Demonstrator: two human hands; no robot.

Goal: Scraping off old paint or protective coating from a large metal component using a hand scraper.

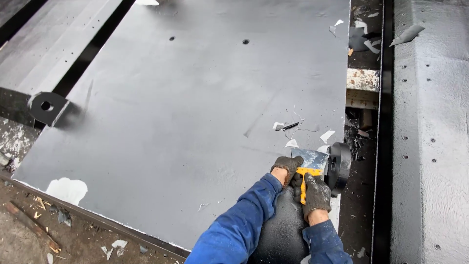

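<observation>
both gloved hands, left hand [287,166] and right hand [316,194], grip the yellow-handled scraper [309,164] beside the black lug [339,166] on the steel panel [195,112], few white flecks [291,143] left nearby, mostly clean I'd say

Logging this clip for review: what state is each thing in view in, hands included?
Left hand: gloved, pressing on the scraper blade.
Right hand: gloved, gripping the yellow handle.
Scraper: blade flat against the panel, near the right edge.
Black panel: lying flat, coating peeled in white patches.
Paint flakes: loose, scattered ahead of the blade.
Round lug: upright at the panel's right edge.
</observation>
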